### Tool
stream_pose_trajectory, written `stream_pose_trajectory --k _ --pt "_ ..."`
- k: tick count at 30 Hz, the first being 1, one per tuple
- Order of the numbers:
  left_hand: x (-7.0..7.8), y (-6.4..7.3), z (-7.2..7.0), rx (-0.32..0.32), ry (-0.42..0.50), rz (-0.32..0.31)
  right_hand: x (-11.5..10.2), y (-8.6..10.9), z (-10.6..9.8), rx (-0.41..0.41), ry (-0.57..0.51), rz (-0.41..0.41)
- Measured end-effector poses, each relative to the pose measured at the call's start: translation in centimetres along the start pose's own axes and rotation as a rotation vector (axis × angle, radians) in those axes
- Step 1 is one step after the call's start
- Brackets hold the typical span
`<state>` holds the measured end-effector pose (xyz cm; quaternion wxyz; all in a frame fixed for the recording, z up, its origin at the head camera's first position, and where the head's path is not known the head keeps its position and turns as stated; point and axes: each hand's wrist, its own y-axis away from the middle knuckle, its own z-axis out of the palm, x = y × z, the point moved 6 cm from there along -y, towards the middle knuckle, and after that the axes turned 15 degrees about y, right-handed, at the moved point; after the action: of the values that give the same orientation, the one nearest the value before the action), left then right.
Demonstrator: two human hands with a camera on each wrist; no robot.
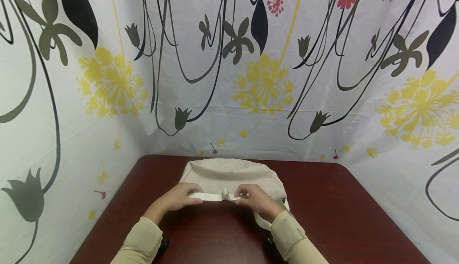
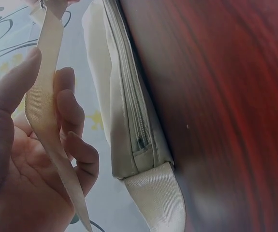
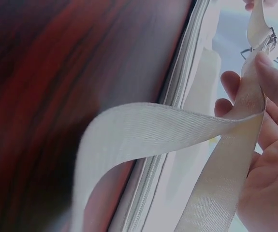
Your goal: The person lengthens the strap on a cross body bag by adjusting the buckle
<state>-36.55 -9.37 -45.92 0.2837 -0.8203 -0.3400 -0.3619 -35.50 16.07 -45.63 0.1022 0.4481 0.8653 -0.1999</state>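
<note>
A cream fabric bag (image 1: 231,172) lies on the table, and its pale webbing strap (image 1: 209,196) is held up in front of it. My left hand (image 1: 179,196) pinches the strap left of a metal buckle (image 1: 225,194). Close to the buckle's other side, my right hand (image 1: 255,199) grips the strap between thumb and fingers. In the left wrist view, a zipper (image 2: 138,116) runs along the bag's edge, and a strap end joins the bag's corner. A loose length of webbing (image 3: 129,128) curls away below the right hand in the right wrist view.
The dark red-brown table (image 1: 333,216) extends around the bag on both sides. A white curtain (image 1: 215,77) with flower and leaf prints surrounds the table at the back and sides. Something small and black (image 1: 163,243) sits by the left sleeve.
</note>
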Motion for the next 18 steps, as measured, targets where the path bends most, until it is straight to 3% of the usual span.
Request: stream_pose_trajectory --k 11,18 --pt "-0.9 0.6 -0.8 0.002 -0.038 -0.022 0.5 1.2 -0.9 -0.003 0.012 -0.010" --pt "-0.8 0.9 -0.8 -0.014 -0.030 -0.044 1.1 1.8 -0.5 -0.110 -0.039 0.017"
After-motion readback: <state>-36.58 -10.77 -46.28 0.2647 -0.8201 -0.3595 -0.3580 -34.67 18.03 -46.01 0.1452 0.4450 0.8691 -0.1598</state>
